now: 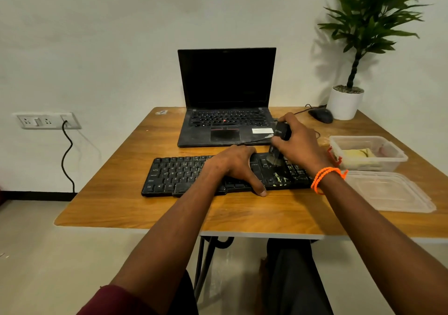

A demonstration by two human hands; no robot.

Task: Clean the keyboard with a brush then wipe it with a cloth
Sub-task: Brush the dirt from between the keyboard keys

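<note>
A black dusty keyboard (179, 174) lies across the middle of the wooden table (116, 200). My left hand (232, 164) rests flat on the keyboard's middle, fingers spread, thumb at its front edge. My right hand (299, 142) grips a black brush (281, 132) by its body, and the bristles touch the keys at the keyboard's right part. A yellow cloth (358, 155) lies folded inside a clear plastic box (397, 155) to the right of the keyboard.
An open black laptop (226, 96) stands behind the keyboard. A black mouse (321, 115) and a white potted plant (345, 103) sit at the back right. The box's clear lid (390, 191) lies at the right. A wall socket (46, 120) with a cable is at the left.
</note>
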